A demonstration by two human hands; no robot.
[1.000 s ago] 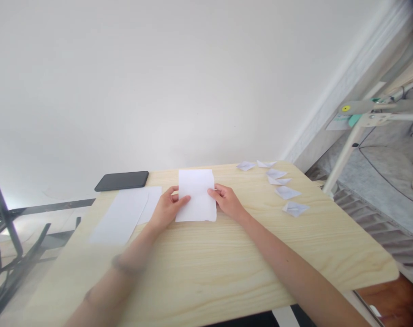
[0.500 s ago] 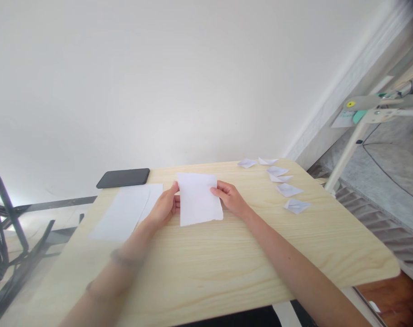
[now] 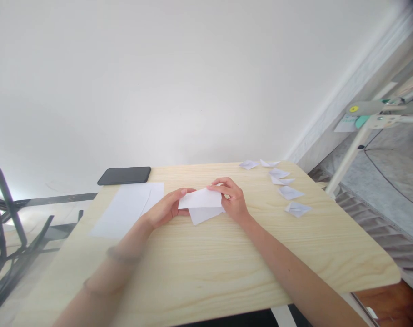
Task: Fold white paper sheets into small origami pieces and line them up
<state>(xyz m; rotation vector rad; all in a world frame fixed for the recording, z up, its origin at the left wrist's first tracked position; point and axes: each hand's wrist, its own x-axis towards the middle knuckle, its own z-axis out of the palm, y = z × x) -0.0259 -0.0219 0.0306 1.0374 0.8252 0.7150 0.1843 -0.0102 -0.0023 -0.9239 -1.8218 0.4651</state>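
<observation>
A small white sheet of paper (image 3: 202, 204) is held just above the light wooden table (image 3: 226, 268), its far half folded over toward me. My left hand (image 3: 167, 208) pinches the sheet's left edge, fingers closed on it. My right hand (image 3: 231, 199) pinches the right edge, thumb and fingers curled round the fold. Larger white sheets (image 3: 126, 209) lie flat on the table just left of my left hand.
A black phone (image 3: 124, 175) lies at the table's far left edge. Several small folded paper pieces (image 3: 288, 191) sit in a curved row at the far right. A black metal frame (image 3: 2, 227) stands left of the table; a white stand (image 3: 359, 136) rises at the right.
The sheet was open and upright between both hands; its far edge has now been brought down toward me, so it is folded roughly in half. Both hands kept their grip on its sides.
</observation>
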